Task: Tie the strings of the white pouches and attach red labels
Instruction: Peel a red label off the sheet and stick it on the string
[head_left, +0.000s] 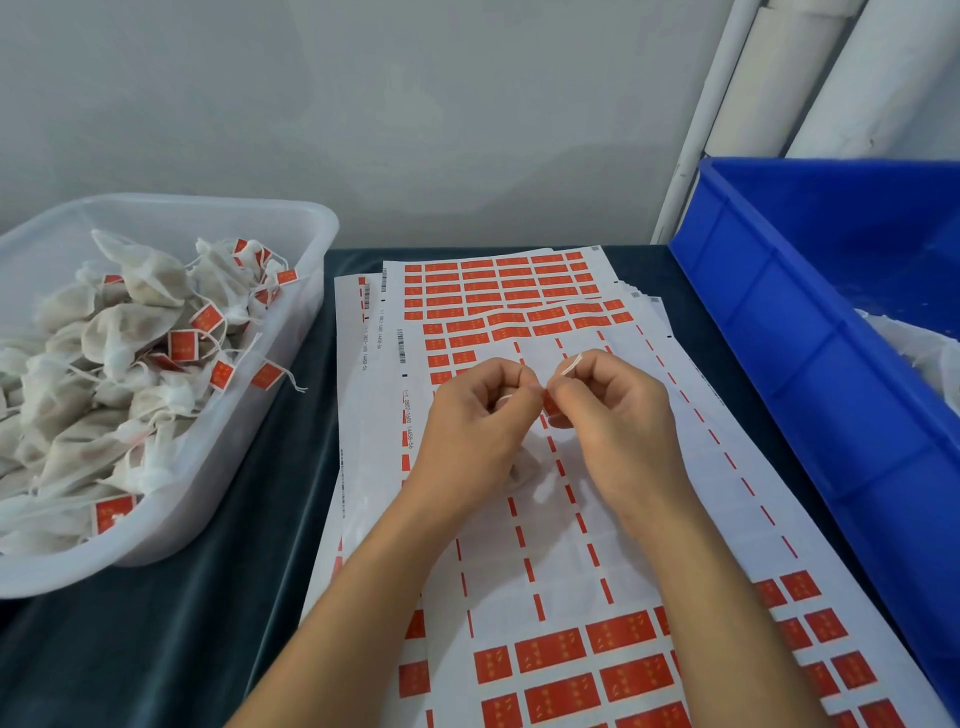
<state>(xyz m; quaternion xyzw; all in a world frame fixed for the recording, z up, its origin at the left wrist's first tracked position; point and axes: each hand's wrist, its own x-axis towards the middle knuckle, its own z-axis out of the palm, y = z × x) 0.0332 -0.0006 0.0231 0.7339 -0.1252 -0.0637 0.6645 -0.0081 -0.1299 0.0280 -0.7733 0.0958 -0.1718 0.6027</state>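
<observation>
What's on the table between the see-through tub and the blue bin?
In the head view, label sheets lie between the clear tub and blue bin, with both hands working above them.

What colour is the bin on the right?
Blue bin, plain; the head view shows it.
</observation>
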